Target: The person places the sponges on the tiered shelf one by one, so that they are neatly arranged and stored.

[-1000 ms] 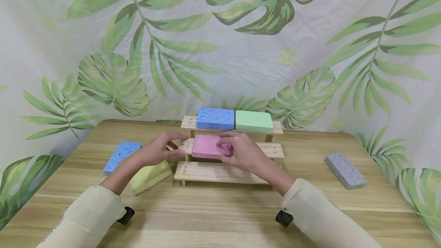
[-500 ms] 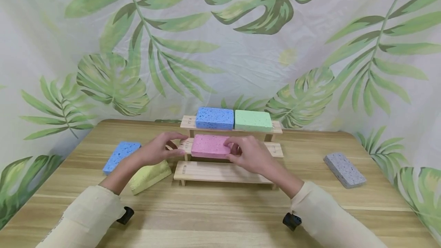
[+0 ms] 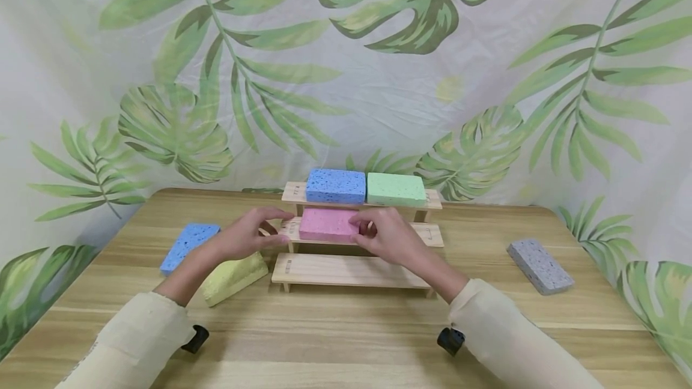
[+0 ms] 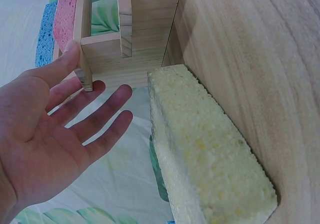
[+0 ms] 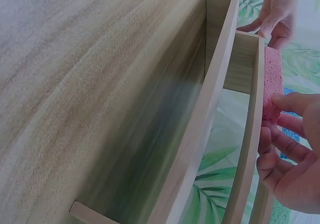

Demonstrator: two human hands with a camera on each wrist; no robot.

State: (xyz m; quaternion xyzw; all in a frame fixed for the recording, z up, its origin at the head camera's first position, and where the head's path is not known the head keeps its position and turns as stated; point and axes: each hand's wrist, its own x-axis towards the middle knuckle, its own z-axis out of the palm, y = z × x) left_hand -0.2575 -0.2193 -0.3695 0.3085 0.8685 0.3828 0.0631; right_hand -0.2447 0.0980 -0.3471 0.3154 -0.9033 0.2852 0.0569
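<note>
A pink sponge (image 3: 328,224) lies flat on the middle tier of a three-tier wooden rack (image 3: 354,271), toward its left side. My right hand (image 3: 386,234) pinches the sponge's right end; in the right wrist view the thumb presses its front face and the other fingers bend beside the shelf edge. My left hand (image 3: 250,234) grips the left end of the middle tier, thumb at the front corner and index finger at the back corner. In the left wrist view its remaining fingers (image 4: 107,111) stretch out loosely. A blue sponge (image 3: 335,186) and a green sponge (image 3: 396,189) sit on the top tier.
On the table (image 3: 346,335), a yellow sponge (image 3: 235,277) leans on edge beside the left forearm, with another blue sponge (image 3: 189,246) behind it. A grey sponge (image 3: 540,266) lies far right. A leaf-patterned cloth (image 3: 378,113) hangs behind the table.
My right hand has slid off the sponge's top to its right end. The pink sponge now sits slightly farther back on its tier. My left hand stays at the rack's end.
</note>
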